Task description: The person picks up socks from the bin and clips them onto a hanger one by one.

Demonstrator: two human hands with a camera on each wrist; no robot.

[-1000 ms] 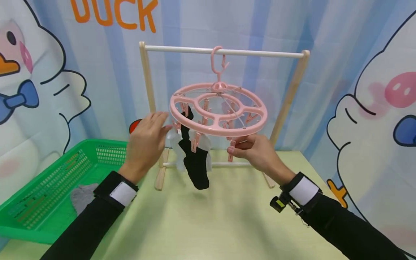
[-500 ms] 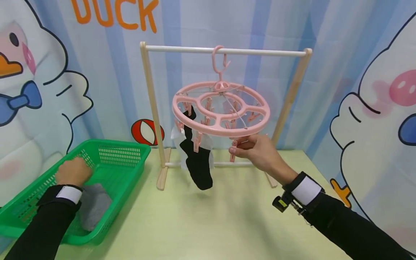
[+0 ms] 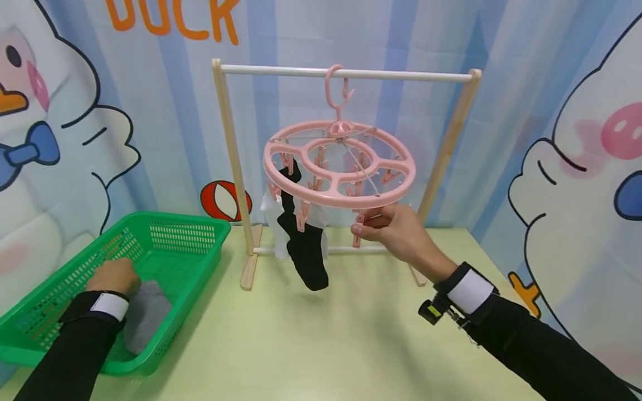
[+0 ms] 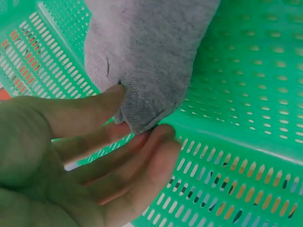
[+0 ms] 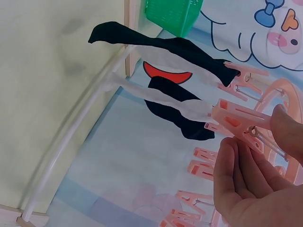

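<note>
Pinching the gray sock (image 4: pixel 147 52) by its ribbed end inside the green basket (image 3: pixel 173 267), the left hand (image 3: pixel 114 277) likely uses that edge as an easy hold, while the right hand (image 3: pixel 401 234) grips a pink clip (image 3: pixel 358 238), presumably to steady it; sock plain, heathered, slightly creased.

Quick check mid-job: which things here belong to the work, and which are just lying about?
In the work:
gray sock, in the left hand
green basket
pink hanger
clip, pinched by the right hand
hanging black sock
rack

Only surroundings:
printed curtain
wrist camera
</note>
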